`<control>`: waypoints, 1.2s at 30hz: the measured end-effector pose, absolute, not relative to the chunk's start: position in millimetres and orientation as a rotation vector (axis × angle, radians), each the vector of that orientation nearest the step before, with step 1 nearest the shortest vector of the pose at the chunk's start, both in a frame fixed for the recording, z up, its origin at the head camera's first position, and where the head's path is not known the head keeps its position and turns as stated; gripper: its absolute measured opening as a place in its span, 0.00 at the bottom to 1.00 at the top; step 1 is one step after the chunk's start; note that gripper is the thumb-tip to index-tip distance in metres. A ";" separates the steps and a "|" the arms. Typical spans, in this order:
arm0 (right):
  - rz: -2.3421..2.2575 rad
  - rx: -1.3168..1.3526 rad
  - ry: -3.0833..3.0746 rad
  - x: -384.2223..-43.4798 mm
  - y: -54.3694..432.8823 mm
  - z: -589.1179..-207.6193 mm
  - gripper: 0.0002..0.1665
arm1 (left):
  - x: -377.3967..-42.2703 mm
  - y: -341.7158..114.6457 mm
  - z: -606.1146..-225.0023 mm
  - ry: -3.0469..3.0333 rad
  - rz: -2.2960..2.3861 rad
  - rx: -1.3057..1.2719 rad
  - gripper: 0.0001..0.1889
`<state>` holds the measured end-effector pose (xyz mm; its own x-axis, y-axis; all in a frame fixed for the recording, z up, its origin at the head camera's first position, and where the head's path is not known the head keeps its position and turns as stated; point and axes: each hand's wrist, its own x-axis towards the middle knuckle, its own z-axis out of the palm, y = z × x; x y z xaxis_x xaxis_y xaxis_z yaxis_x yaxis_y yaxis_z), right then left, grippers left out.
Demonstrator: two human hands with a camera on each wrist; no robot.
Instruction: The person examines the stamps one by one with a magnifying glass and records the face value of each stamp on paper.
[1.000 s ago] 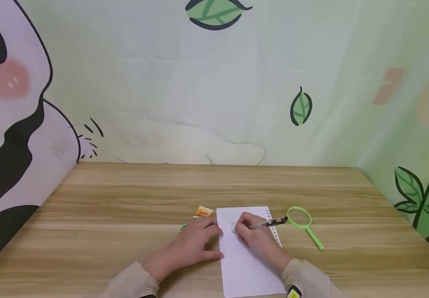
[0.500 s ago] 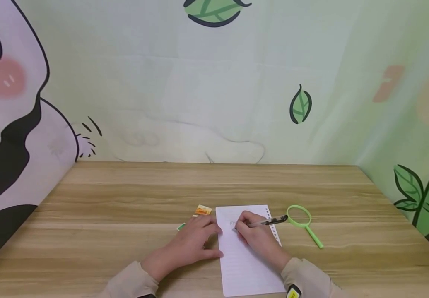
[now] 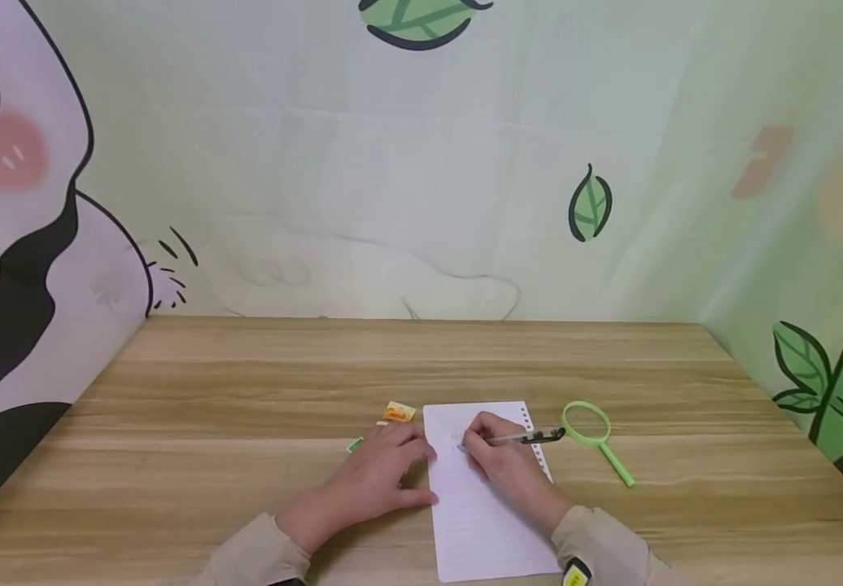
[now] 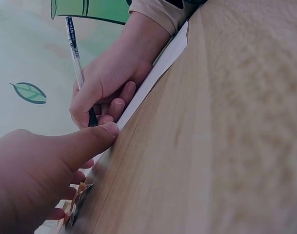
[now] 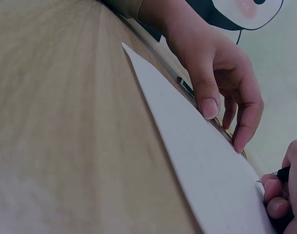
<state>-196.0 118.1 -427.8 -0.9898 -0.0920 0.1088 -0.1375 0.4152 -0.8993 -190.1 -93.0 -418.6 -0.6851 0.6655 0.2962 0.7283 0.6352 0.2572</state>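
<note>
A white lined sheet of paper [image 3: 483,533] with punched holes along its right edge lies on the wooden table. My right hand [image 3: 513,468] rests on it and pinches a pen [image 3: 539,437] with a clear barrel and black end. The pen's tip is at the upper part of the sheet, just below some faint small marks [image 3: 457,437]. Beside the sheet, my left hand [image 3: 373,472] lies with spread, relaxed fingers. Its thumb and fingertips touch the paper's left edge, as the right wrist view also shows. Small coloured cards [image 3: 399,412] lie partly hidden under and beyond this hand.
Right of the paper lies a green magnifying glass [image 3: 615,464], its ring close to the pen's end. A small green-and-white piece [image 3: 355,444] shows by the left hand. A printed cloth wall [image 3: 392,163] with leaves and a panda stands behind the table [image 3: 246,366].
The head view has shifted slightly, so everything sits a little higher in it. The pen's tip has moved only slightly on the paper; both hands keep their places.
</note>
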 end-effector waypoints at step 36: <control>1.471 0.102 -2.655 -193.9 119.5 -423.4 0.10 | -191.5 -92.4 -418.8 -2.693 -0.492 -1.163 0.23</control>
<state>-193.9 119.5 -423.4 -0.9922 -0.0079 0.1243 -0.1095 0.5298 -0.8410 -191.5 -92.4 -418.8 -0.6825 0.6755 0.2790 0.7305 0.6422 0.2321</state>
